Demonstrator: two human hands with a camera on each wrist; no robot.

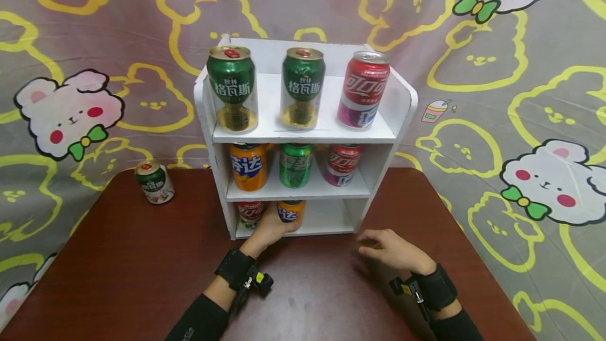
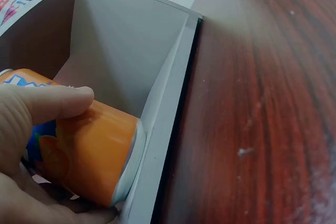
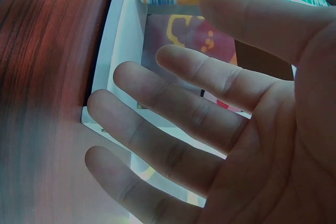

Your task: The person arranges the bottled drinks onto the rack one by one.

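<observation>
On the bottom shelf of a white rack (image 1: 303, 192), my left hand (image 1: 270, 228) grips an orange soda can (image 1: 291, 211), thumb on one side and fingers curled round the other. In the left wrist view the can (image 2: 94, 150) stands at the shelf's front lip. Just left of it, partly behind the hand, is a red can (image 1: 250, 211). My right hand (image 1: 395, 249) hovers over the table near the rack's lower right corner and holds nothing; in the right wrist view its fingers (image 3: 173, 93) are spread and loosely bent.
The middle shelf holds an orange can (image 1: 249, 167), a green can (image 1: 295, 166) and a red can (image 1: 343, 166). On top are two green-and-gold cans (image 1: 233, 89) and a red-purple can (image 1: 363, 90). Another green-and-white can (image 1: 154, 182) stands on the table (image 1: 118, 257) at left.
</observation>
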